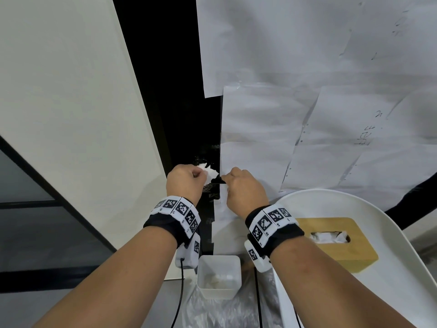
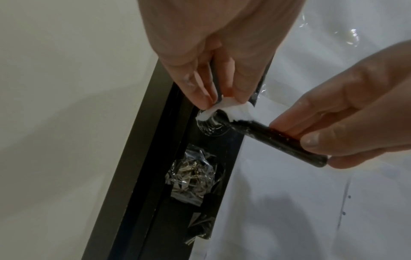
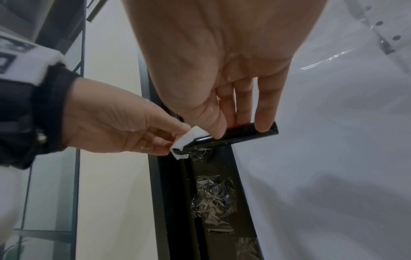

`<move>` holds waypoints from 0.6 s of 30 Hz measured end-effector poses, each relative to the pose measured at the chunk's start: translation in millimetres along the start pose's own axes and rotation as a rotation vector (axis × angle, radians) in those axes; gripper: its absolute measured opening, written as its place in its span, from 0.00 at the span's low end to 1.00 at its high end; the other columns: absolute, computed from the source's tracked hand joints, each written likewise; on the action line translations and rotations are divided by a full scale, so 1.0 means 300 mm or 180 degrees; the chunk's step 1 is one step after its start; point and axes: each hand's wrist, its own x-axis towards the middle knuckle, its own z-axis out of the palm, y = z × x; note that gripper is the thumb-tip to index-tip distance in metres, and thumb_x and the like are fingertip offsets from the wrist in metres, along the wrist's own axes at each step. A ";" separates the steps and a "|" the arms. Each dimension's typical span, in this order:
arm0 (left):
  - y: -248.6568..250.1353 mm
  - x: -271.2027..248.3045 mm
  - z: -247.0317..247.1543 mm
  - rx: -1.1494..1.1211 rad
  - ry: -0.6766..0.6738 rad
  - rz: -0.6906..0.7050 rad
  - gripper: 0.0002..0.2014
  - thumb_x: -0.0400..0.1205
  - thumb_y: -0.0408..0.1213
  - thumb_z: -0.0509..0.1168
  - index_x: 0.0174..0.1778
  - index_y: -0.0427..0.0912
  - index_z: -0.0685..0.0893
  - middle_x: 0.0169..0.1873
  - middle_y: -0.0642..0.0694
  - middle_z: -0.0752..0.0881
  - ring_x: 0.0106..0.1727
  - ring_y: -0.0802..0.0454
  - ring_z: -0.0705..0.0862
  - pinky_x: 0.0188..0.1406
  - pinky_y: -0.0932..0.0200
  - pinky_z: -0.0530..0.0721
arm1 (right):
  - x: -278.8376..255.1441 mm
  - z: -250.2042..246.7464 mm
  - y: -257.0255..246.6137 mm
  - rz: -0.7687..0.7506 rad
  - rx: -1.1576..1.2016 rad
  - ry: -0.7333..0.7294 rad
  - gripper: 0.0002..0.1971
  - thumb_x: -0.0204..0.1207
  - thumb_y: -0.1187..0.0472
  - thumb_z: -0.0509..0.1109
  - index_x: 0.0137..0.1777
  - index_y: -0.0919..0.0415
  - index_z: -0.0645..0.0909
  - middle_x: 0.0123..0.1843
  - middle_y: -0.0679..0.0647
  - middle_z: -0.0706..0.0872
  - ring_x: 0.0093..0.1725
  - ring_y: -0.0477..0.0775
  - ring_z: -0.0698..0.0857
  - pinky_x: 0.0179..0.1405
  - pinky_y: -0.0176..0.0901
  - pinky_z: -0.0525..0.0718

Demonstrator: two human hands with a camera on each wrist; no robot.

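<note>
A black door handle (image 2: 282, 140) (image 3: 242, 134) sticks out from a black door frame (image 1: 189, 129). My left hand (image 1: 185, 182) (image 2: 213, 95) (image 3: 124, 135) pinches a small white tissue wad (image 1: 209, 172) (image 2: 231, 110) (image 3: 186, 139) against the handle's root end. My right hand (image 1: 243, 188) (image 2: 333, 133) (image 3: 240, 121) grips the lever between thumb and fingers, near its free end. In the head view the handle is almost wholly hidden by both hands.
White paper sheets (image 1: 307, 91) taped with clear film cover the door. A clear bag of screws (image 2: 193, 174) (image 3: 211, 195) is taped below the handle. A white chair (image 1: 387, 280) holds a wooden tissue box (image 1: 331, 242). A small white bin (image 1: 218, 275) stands below, a white wall (image 1: 71, 102) left.
</note>
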 end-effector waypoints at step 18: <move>-0.014 0.070 0.045 0.0136 0.0029 -0.0399 0.07 0.78 0.42 0.70 0.39 0.42 0.84 0.30 0.48 0.86 0.31 0.52 0.82 0.22 0.68 0.69 | -0.002 -0.007 0.001 -0.0066 -0.0013 -0.0043 0.19 0.67 0.73 0.60 0.56 0.59 0.82 0.50 0.54 0.79 0.47 0.55 0.76 0.33 0.45 0.76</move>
